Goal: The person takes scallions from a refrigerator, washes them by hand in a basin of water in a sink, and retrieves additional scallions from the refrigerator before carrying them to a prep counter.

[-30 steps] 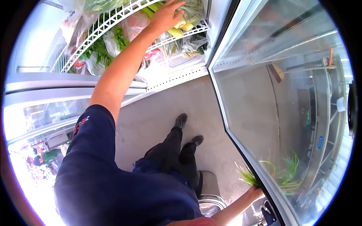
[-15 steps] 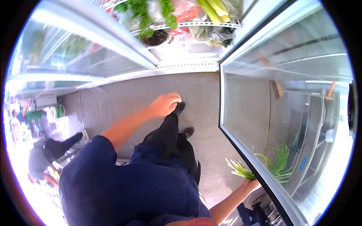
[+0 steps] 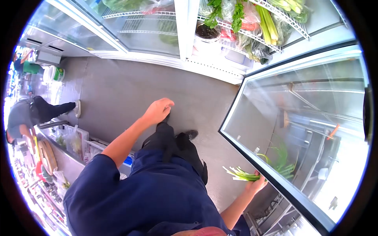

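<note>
Right hand (image 3: 258, 183) clenched round a bunch of scallions (image 3: 241, 174), low at the person's right, just beside the open glass door (image 3: 275, 157). Pale ends poke out on the near side of the pane; long green tops show through it, blurred by glare. Whether the hand touches the door edge, cannot tell. Left hand (image 3: 158, 111) released, fingers loosely bent, above the grey floor (image 3: 130, 84), in front of the legs. Door stands swung out on the right, between the person and metal racking (image 3: 317, 153) seen through the glass. Ahead, fridge shelves: celery (image 3: 267, 25) lying on a wire shelf (image 3: 258, 38), leafy herbs (image 3: 238, 17) drooping over its edge, bagged produce (image 3: 252, 17) packed between. Below the herbs, a white tub (image 3: 207, 34) with dark contents. Closed glass panel (image 3: 145, 37) to the left of that opening. Far left, another person (image 3: 23, 114) in a grey top and dark trousers, bent by a desk (image 3: 69, 159) with a round wooden board (image 3: 47, 157). White bucket (image 3: 54, 74) with a green label on the floor beyond. Crates (image 3: 80, 141) alongside the desk, near the left forearm.
</note>
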A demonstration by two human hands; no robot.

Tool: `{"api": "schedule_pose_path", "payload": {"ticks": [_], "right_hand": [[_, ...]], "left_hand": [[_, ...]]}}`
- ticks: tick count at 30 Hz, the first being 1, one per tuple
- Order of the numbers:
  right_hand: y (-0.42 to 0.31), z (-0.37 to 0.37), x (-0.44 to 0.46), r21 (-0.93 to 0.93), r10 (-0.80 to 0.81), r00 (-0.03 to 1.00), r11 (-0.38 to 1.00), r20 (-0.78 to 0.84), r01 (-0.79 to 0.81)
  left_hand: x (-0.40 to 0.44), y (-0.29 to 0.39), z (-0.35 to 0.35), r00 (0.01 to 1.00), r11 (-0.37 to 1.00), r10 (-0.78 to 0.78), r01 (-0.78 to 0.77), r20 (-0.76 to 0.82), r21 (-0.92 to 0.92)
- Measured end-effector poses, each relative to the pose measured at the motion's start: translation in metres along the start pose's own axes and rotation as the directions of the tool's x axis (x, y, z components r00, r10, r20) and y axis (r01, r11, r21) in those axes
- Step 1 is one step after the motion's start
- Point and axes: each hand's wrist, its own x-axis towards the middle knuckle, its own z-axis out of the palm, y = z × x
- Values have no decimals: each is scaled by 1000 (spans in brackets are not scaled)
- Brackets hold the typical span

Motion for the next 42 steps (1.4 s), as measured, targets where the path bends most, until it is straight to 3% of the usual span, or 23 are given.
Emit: {"api": "schedule_pose_path", "payload": {"ticks": [5,8,12,22,24,31,36,37,39,40,42], "right_hand": [[0,46,-42,-50,47,995,998,82,-43],[2,78,-67,-95,62,994,994,92,-53],[11,142,-109,-140,84,990,988,116,-68],[32,348,-169,-100,182,953,982,242,-162],[45,379,-162,-58,185,940,983,288,-175],[72,485,-145,8,162,936,985,313,-173],[85,538,-128,45,160,952,983,261,-178],[95,542,-108,15,140,944,988,298,-151],[95,563,-92,-78,303,902,953,308,-294],[112,569,-60,-90,297,871,954,392,-285],[94,590,-82,-118,244,895,970,373,-215]], "left_hand": [[-22,-19,-4,995,998,23,-17,95,-65],[-38,-30,-24,992,987,80,-65,96,-150],[-61,-57,-55,997,984,33,-19,76,-177],[-121,-134,-148,980,976,-77,37,-183,-214],[-133,-145,-159,958,962,-214,173,-192,-209],[-170,-180,-169,914,936,-298,224,-275,-271],[-178,-172,-178,875,859,-444,356,-190,-367],[-179,-174,-175,894,896,-390,312,-222,-317],[-180,-180,-170,889,926,-342,264,-305,-269],[-179,-178,-173,885,926,-341,258,-315,-277],[-178,-180,-173,883,924,-347,264,-317,-276]]}}
